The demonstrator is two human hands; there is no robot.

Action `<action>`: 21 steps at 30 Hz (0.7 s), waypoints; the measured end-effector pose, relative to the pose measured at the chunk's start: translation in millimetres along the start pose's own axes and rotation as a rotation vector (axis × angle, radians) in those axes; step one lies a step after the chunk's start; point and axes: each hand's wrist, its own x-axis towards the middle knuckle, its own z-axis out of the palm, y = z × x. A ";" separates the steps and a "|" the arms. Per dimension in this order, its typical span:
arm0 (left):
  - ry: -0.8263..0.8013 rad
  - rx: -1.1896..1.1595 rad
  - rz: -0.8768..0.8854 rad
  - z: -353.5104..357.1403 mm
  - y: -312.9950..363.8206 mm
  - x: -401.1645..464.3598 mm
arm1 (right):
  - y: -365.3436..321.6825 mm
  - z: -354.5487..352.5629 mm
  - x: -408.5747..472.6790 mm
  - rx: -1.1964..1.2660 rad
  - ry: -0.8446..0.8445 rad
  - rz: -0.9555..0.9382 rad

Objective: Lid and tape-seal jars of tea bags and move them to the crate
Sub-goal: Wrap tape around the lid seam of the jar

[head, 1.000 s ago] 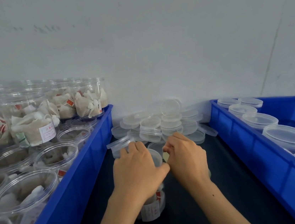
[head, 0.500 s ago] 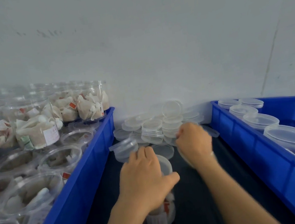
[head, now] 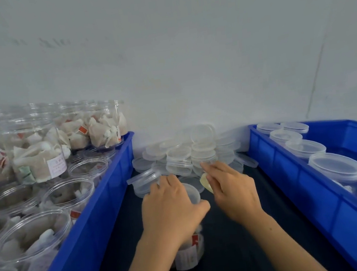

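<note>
Gripping the lidded jar (head: pixel 190 249) from above – left hand (head: pixel 171 212) curled over its lid, clear plastic, tea bags and white label inside, upright on dark mat between blue crates, right hand (head: pixel 233 192) beside it pinching a yellowish tape piece (head: pixel 206 182), before the loose-lid pile (head: pixel 189 154).

Two bare forearms, entering from the lower edge of the frame, no sleeves visible. Left hand (head: pixel 173 210) and right hand (head: pixel 233 192) uncovered: no gloves, rings, watch or wristband. Short, unpainted fingernails. Small dark mole on right forearm, lower centre-right.
</note>
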 end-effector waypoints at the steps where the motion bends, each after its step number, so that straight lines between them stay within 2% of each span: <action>1: 0.000 0.005 0.002 0.1 -0.9 1.7 | 1.3 -0.7 -5.6 0.015 0.015 -0.003; 5: 0.011 0.016 0.009 0.8 -2.8 6.2 | 7.2 2.8 -23.7 -0.095 -0.023 0.065; 12: 0.002 0.024 0.012 2.2 -4.1 7.6 | 13.2 15.3 -42.8 -0.066 -0.168 -0.012; 21: 0.036 0.024 0.036 5.6 -7.2 8.1 | 14.9 30.7 -47.7 -0.009 -0.309 0.186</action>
